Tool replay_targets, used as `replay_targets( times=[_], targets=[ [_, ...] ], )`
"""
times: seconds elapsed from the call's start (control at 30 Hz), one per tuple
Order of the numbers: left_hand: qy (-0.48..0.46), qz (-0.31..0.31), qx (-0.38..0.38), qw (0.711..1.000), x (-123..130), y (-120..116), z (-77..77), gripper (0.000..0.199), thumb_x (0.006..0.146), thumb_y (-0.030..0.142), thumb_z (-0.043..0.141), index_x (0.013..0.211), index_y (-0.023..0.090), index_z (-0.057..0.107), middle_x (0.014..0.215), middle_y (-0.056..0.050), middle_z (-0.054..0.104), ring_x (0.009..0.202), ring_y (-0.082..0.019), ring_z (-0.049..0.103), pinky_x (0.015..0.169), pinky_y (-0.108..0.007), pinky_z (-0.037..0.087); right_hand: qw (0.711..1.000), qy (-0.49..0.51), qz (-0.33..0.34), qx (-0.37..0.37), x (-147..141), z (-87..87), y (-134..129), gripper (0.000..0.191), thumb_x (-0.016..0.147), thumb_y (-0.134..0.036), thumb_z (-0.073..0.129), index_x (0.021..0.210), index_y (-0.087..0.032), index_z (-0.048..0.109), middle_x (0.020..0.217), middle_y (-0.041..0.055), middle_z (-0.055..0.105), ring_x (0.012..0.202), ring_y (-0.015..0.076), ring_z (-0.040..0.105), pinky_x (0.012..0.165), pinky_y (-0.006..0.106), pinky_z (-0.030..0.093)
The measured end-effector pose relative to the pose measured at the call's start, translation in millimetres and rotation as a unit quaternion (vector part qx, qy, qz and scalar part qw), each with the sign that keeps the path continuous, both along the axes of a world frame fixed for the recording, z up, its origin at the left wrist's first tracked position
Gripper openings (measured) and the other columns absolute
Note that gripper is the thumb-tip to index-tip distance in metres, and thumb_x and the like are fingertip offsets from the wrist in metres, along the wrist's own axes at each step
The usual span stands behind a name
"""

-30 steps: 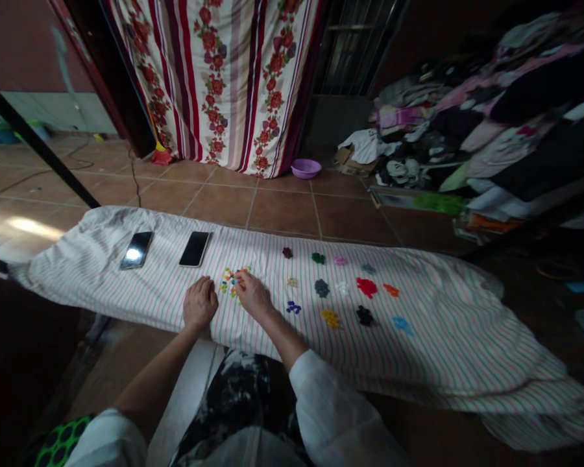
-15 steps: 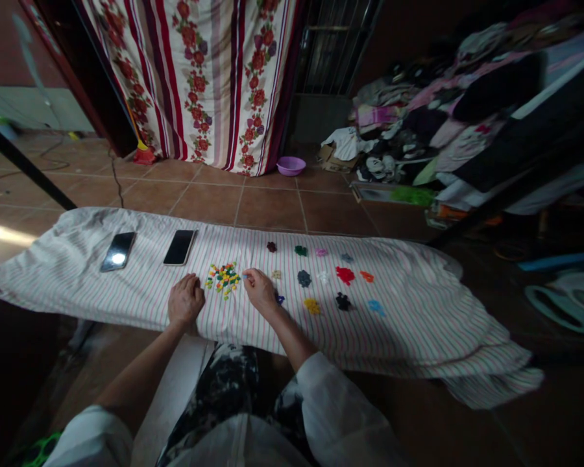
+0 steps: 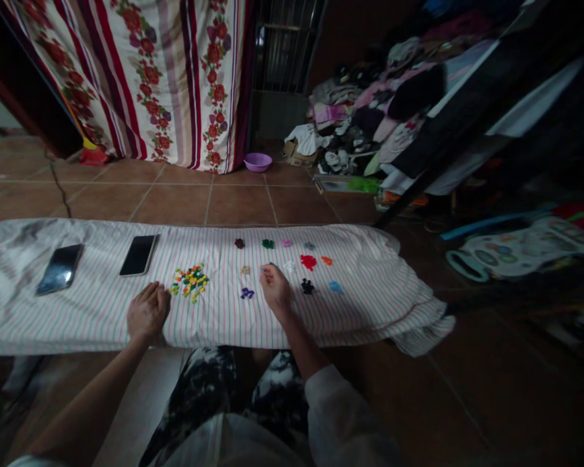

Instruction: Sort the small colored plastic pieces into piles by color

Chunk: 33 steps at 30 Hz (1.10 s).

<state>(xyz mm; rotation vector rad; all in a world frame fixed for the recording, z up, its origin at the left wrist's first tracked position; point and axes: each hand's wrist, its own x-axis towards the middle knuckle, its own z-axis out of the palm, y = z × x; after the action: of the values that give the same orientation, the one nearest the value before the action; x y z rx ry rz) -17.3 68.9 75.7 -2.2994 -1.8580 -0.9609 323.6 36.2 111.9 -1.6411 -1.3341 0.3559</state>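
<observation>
My right hand (image 3: 276,288) is closed in a pinch on a small light-blue piece (image 3: 263,270), held over the dark grey-blue pile, which it mostly covers. My left hand (image 3: 148,311) lies palm down on the striped cloth (image 3: 199,327), fingers loosely bent, apparently holding nothing. Beside it is a mixed heap of small yellow, green, orange and red pieces (image 3: 191,281). Sorted little piles lie around my right hand: beige pieces (image 3: 245,270), purple pieces (image 3: 247,294), white pieces (image 3: 289,266), red pieces (image 3: 308,262), black pieces (image 3: 307,286) and light-blue pieces (image 3: 335,287).
Along the back are brown (image 3: 239,243), green (image 3: 267,244), pink (image 3: 286,243) and grey piles (image 3: 310,246); an orange pile (image 3: 326,261) lies right. Two phones (image 3: 139,255) (image 3: 60,269) rest at left. Beyond are a purple basin (image 3: 257,162) and a clothes heap (image 3: 350,113).
My right hand has moved right, from beside the mixed heap to the dark grey-blue pile, carrying the blue piece. My left hand stays by the heap. The camera view has turned right.
</observation>
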Motion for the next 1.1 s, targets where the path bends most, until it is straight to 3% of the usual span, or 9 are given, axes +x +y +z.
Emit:
replay_targets(
  times=[0.2, 0.3, 0.5, 0.8, 1.1],
  targets=[
    [0.003, 0.005, 0.002, 1.000, 2, 0, 3.4, 0.026, 0.083, 0.033, 0.041, 0.084, 0.020, 0.063, 0.099, -0.010, 0.071, 0.111, -0.025, 0.061, 0.095, -0.040, 0.049, 0.990, -0.053, -0.108, 0.074, 74, -15.7, -17, 0.024, 0.083, -0.030, 0.047, 0.093, -0.018, 0.065, 0.095, 0.0106, 0.068, 0.082, 0.0201, 0.063, 0.075, 0.033, 0.053],
    [0.018, 0.002, -0.002, 1.000, 1, 1, 1.4, 0.028, 0.084, 0.032, 0.040, 0.087, 0.019, 0.065, 0.102, -0.011, 0.071, 0.112, -0.026, 0.061, 0.097, -0.041, 0.048, 0.980, -0.106, -0.141, 0.091, 113, -29.8, -31, 0.021, 0.083, -0.031, 0.046, 0.089, -0.019, 0.063, 0.098, 0.0123, 0.067, 0.093, 0.0237, 0.062, 0.079, 0.037, 0.052],
    [0.062, 0.021, 0.017, 0.998, -3, 3, -5.4, 0.037, 0.090, 0.031, 0.036, 0.100, 0.013, 0.066, 0.116, -0.017, 0.069, 0.117, -0.029, 0.062, 0.099, -0.044, 0.049, 0.950, -0.205, -0.229, 0.054, 167, -53.5, -61, 0.016, 0.081, -0.025, 0.047, 0.085, -0.020, 0.061, 0.104, 0.0137, 0.066, 0.104, 0.0267, 0.059, 0.094, 0.046, 0.044],
    [0.079, 0.028, 0.027, 0.996, -5, 5, -9.2, 0.036, 0.090, 0.028, 0.037, 0.104, 0.012, 0.066, 0.116, -0.017, 0.069, 0.115, -0.029, 0.063, 0.099, -0.045, 0.051, 0.951, -0.206, -0.230, 0.012, 185, -70.6, -69, 0.027, 0.083, -0.029, 0.043, 0.089, -0.018, 0.067, 0.104, 0.0147, 0.069, 0.102, 0.0250, 0.060, 0.092, 0.040, 0.045],
    [0.063, 0.033, 0.029, 0.997, -4, 5, -10.7, 0.034, 0.090, 0.028, 0.039, 0.104, 0.012, 0.066, 0.116, -0.017, 0.069, 0.113, -0.029, 0.063, 0.098, -0.045, 0.050, 0.952, -0.192, -0.237, 0.036, 184, -70.6, -71, 0.040, 0.088, -0.039, 0.036, 0.094, -0.016, 0.069, 0.103, 0.0145, 0.071, 0.097, 0.0244, 0.063, 0.089, 0.039, 0.047]
  ],
)
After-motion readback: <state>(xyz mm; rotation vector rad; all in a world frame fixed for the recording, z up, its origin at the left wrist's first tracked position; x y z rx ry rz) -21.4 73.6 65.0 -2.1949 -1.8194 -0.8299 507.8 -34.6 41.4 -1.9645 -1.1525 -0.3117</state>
